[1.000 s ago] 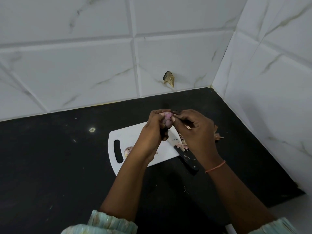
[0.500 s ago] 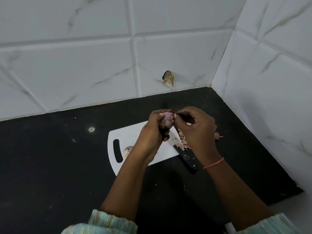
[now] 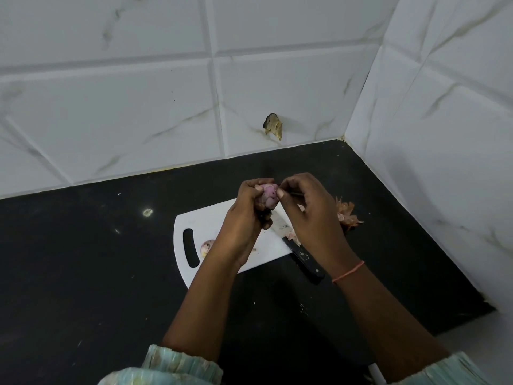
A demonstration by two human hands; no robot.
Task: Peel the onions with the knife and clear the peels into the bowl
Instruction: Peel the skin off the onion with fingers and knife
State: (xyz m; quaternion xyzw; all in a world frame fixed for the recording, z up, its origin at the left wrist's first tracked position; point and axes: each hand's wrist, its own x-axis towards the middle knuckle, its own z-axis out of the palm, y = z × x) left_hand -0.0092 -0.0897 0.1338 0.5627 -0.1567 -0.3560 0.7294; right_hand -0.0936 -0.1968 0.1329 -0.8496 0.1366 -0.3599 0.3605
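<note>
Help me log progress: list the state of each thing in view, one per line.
Onion: partly peeled, gripped in the left hand above the board.
Right hand: pinching at the onion's top.
Knife: lying unused, blade on the board, handle off its edge.
Second onion: resting on the board.
Peels: heaped on the counter, not cleared.

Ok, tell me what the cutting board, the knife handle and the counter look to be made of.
Cutting board: likely plastic, plain smooth white with a moulded handle slot. Knife handle: black, probably plastic, with pale rivets showing. Counter: dark polished stone or similar, faintly glossy; cannot tell which.
</note>
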